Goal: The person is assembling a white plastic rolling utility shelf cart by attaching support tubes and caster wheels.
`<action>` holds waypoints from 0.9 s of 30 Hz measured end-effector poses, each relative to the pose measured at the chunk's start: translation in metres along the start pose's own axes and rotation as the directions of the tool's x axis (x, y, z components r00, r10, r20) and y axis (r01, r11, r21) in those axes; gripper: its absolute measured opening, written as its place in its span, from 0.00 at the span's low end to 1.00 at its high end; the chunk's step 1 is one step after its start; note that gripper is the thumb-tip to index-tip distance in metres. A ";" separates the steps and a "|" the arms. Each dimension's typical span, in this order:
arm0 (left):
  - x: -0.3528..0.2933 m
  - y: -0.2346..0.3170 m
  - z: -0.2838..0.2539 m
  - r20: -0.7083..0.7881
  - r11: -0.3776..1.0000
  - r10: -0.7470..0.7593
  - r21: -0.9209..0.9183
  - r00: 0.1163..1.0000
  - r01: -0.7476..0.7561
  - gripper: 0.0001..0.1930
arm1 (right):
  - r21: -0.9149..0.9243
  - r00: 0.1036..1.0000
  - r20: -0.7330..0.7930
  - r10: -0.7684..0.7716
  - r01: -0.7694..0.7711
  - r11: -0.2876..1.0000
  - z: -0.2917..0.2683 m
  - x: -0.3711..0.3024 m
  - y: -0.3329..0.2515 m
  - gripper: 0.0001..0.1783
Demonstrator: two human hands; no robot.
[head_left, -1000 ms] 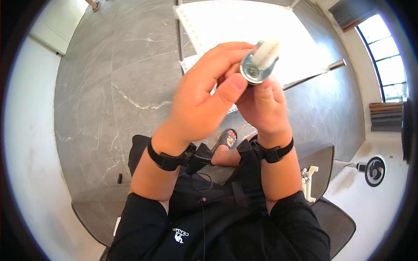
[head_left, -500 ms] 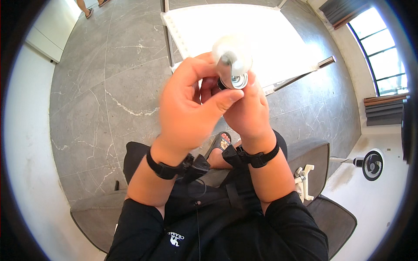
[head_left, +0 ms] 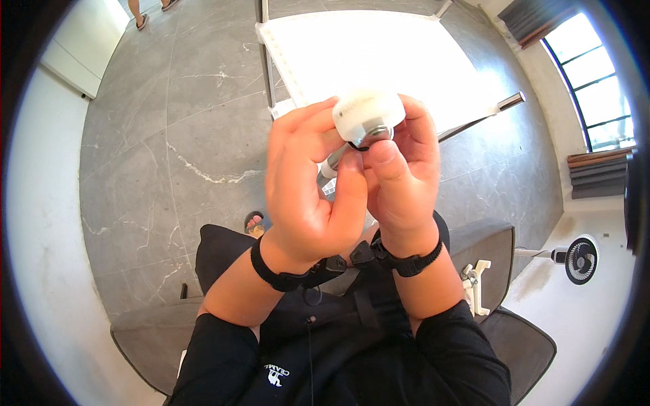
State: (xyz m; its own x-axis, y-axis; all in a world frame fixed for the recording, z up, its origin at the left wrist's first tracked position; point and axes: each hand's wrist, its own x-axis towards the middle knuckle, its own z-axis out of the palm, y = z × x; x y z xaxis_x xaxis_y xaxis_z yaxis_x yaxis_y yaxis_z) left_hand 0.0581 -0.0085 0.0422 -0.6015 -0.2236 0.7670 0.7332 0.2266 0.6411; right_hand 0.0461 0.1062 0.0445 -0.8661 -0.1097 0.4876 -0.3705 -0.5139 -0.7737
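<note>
A white caster wheel [head_left: 365, 111] with a shiny metal bracket is held up between both hands, over the near edge of a white shelf unit [head_left: 379, 51]. My left hand [head_left: 308, 186] closes on its left side, thumb near the bracket. On the other side, my right hand [head_left: 406, 179] grips it, with the thumb at the metal part and the fingers curled behind. The far side of the wheel is hidden. Just below, a metal tube with a white collar [head_left: 330, 168] shows past my left fingers.
Metal posts stick out of the shelf unit, one at its right corner [head_left: 511, 101]. White plastic parts [head_left: 479, 287] lie on the grey sofa [head_left: 525, 338] at my right. A fan [head_left: 581, 260] stands farther right. A person's feet [head_left: 142, 20] show at the upper left.
The caster wheel has turned and come down slightly, so its white rim faces me more. My right hand has shifted right and its thumb now lies at the bracket. One foot has moved left.
</note>
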 end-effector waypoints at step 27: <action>0.004 -0.016 -0.008 0.110 0.955 -0.058 -0.283 0.992 0.087 0.08 | -0.117 0.996 0.003 -0.085 0.085 0.989 0.005 -0.004 0.000 0.23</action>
State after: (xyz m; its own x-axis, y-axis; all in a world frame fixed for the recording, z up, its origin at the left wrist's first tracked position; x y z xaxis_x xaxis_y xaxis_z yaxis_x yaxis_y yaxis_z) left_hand 0.0460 -0.0209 0.0349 -0.6739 -0.1311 0.7271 0.7379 -0.0708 0.6712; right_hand 0.0513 0.1026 0.0446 -0.8305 -0.0683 0.5528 -0.4793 -0.4179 -0.7718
